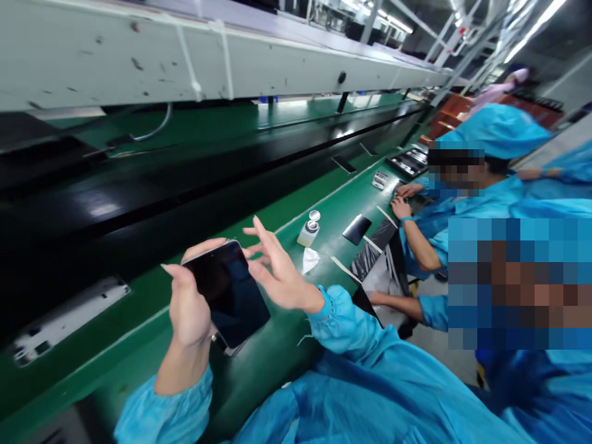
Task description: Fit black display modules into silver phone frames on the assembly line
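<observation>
My left hand [189,303] grips a black phone [227,290] by its left edge and holds it screen-up above the green bench [139,320]. My right hand [276,269] is beside the phone's right edge with fingers spread out, its fingertips touching or close to the upper right corner. Both my sleeves are blue.
A black conveyor belt [185,179] runs along the far side of the bench. A small dispenser bottle [309,230] and a white wipe [309,259] sit to the right, then another dark phone [356,228]. Co-workers in blue [481,197] sit further right. A grey tray [65,317] lies left.
</observation>
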